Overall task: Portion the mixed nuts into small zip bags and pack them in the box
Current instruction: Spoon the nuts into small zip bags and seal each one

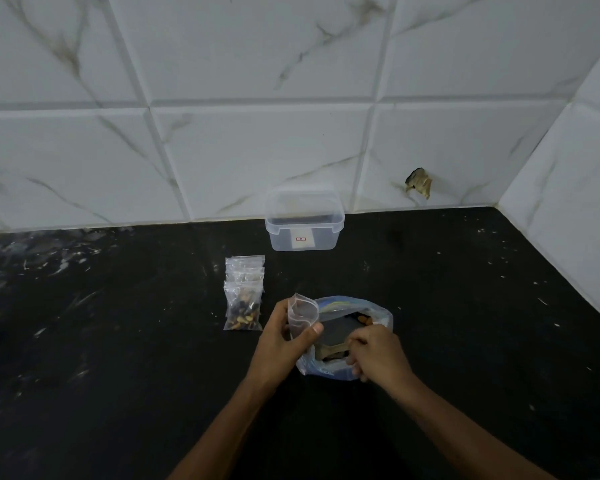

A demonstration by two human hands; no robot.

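Now: left grip [280, 336] pinches small zip bag [302, 315] | right grip [374, 355] curled in nut bag [355, 336], hold unclear | filled bags [243, 308] beside

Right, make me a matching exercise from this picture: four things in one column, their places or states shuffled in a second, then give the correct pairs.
Things
1. empty small zip bag
2. clear plastic box
3. filled small zip bags
4. large nut bag

Places or states
A. stands by the tiled wall, nothing packed in it
B. lie overlapping on the counter, left of the hands
C. pinched open in the left hand
D. open-mouthed on the counter, the right hand at its opening

Pairs: 1-C, 2-A, 3-B, 4-D
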